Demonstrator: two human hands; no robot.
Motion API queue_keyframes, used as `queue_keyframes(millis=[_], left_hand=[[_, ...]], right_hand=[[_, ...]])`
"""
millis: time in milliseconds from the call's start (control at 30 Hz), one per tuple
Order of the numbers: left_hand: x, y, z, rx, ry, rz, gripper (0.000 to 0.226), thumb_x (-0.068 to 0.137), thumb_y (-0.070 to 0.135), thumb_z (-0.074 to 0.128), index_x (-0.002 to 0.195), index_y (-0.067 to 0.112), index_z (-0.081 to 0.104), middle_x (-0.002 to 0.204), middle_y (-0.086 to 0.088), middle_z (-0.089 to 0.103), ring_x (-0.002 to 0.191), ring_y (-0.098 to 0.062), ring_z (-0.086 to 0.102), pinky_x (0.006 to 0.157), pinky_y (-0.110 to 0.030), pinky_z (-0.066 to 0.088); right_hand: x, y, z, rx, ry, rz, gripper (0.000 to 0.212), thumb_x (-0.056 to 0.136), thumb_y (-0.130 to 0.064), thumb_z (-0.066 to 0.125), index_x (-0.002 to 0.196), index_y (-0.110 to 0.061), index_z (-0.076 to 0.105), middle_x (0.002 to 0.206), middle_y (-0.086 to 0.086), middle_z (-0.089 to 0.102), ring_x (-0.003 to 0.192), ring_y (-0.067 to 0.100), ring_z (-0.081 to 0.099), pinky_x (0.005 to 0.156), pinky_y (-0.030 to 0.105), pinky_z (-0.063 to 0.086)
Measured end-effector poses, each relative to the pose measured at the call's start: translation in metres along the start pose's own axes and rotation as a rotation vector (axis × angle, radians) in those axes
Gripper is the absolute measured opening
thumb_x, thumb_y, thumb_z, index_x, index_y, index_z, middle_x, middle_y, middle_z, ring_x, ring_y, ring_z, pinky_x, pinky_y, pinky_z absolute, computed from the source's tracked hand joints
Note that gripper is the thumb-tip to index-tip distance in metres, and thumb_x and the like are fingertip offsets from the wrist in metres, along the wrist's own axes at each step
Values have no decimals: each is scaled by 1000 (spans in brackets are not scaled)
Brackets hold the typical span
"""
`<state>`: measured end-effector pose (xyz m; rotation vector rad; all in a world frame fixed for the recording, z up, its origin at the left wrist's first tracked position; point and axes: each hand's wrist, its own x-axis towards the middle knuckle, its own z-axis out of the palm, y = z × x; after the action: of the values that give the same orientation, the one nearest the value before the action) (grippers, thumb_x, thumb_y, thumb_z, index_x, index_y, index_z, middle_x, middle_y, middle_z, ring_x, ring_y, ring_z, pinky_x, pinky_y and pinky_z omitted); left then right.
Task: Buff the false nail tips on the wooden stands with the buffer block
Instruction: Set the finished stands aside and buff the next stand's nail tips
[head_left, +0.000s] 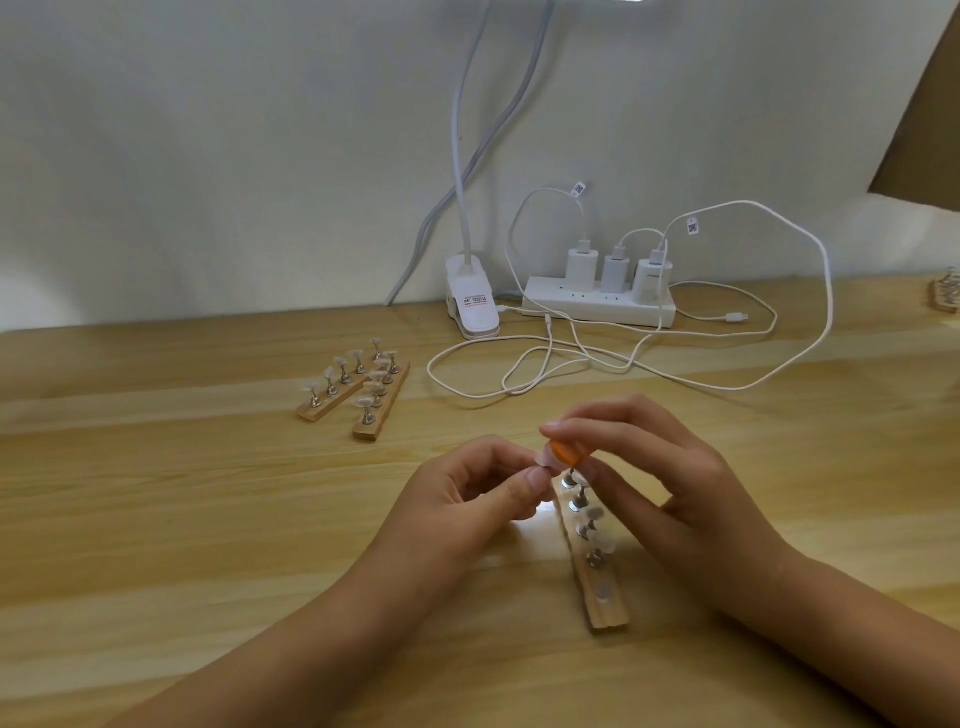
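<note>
Both forearms enter from the bottom edge and meet above the near stand (602, 597), which lies on the worktop (182, 519) between the wrists and runs away from the camera. Left hand (467, 486): fingers curled, thumb and fingertips pinching 1 nail tip (543, 460) above the stand's far end. Right hand (649, 467): thumb and index finger gripping the orange buffer (564, 451), the other fingers loosely bent. The buffer touches the pinched tip. Several tips (605, 543) sit on metal pegs along the stand, and 1 bare metal disc (602, 591) shows near its close end. 2 far stands (382, 408) with tips lie side by side, well apart to the left rear. At the wall: a white lamp clamp (470, 322) with a red-and-white label (477, 301), print too small to read; a power strip (597, 312) carrying 3 chargers (582, 265); 2 cable tags (578, 188) bearing square codes.
</note>
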<state>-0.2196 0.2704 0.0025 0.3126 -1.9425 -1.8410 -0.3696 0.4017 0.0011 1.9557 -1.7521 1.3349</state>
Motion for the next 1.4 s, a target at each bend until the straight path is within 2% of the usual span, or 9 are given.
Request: queue_keyframes(millis=[167, 300, 433, 767, 900, 1067, 1200, 1333, 1400], left_hand=[[0, 1, 1, 9, -5, 9, 9, 75, 34, 67, 78, 29, 74, 75, 5, 69, 77, -7, 64, 75, -19, 52], [0, 0, 0, 17, 4, -1, 8, 75, 35, 67, 78, 31, 74, 82, -1, 72, 79, -6, 65, 76, -20, 53], [0, 2, 1, 9, -10, 10, 8, 77, 33, 67, 76, 28, 72, 74, 7, 68, 75, -4, 64, 72, -15, 49], [1, -1, -1, 8, 7, -23, 9, 77, 35, 69, 80, 28, 74, 80, 3, 71, 79, -6, 66, 76, -18, 51], [0, -1, -1, 32, -7, -15, 19, 75, 45, 71, 80, 27, 73, 82, 2, 71, 81, -8, 65, 81, -22, 53], [0, -1, -1, 75, 5, -11, 7, 78, 37, 68, 79, 30, 72, 85, -3, 71, 82, -9, 64, 84, -28, 52], [-1, -1, 0, 94, -15, 10, 15, 76, 44, 69, 81, 30, 72, 79, 7, 68, 81, -8, 63, 83, -29, 52], [-1, -3, 0, 78, 22, 2, 17, 77, 43, 72, 88, 29, 74, 90, 4, 72, 82, -2, 63, 79, -17, 50], [-1, -2, -1, 75, 21, 5, 19, 77, 43, 73, 90, 29, 74, 90, 7, 72, 81, 2, 63, 75, -11, 47]], right_hand=[[-1, -1, 1, 0, -12, -37, 28, 96, -9, 60, 123, -13, 66, 117, 2, 61, 113, 13, 60, 93, 26, 49], [1, 3, -2, -37, 7, 3, 33, 92, -3, 61, 122, -15, 65, 116, 2, 62, 113, 10, 59, 92, 29, 50], [-2, -2, 2, -7, -18, -47, 29, 95, -7, 62, 122, -13, 65, 116, 1, 61, 112, 12, 60, 93, 24, 48], [1, -1, -2, -20, -6, -2, 27, 95, -12, 61, 121, -15, 65, 113, 2, 62, 105, 13, 62, 90, 29, 51], [0, -3, 0, -19, -23, -36, 29, 96, -14, 56, 123, -16, 66, 115, 0, 62, 109, 13, 61, 91, 27, 49], [0, 2, -3, -48, -5, -3, 28, 96, -12, 61, 123, -18, 64, 114, 2, 62, 110, 10, 60, 92, 28, 50], [-2, 0, 1, -33, -45, -77, 31, 97, -10, 54, 126, -12, 64, 116, 3, 60, 110, 17, 60, 92, 27, 48], [1, 13, -4, -45, -4, 45, 31, 94, -1, 58, 123, -10, 66, 113, 2, 59, 111, 19, 60, 96, 34, 48], [2, 14, -6, -13, 44, 89, 31, 93, 0, 56, 122, -8, 66, 113, 2, 60, 112, 16, 59, 98, 29, 47]])
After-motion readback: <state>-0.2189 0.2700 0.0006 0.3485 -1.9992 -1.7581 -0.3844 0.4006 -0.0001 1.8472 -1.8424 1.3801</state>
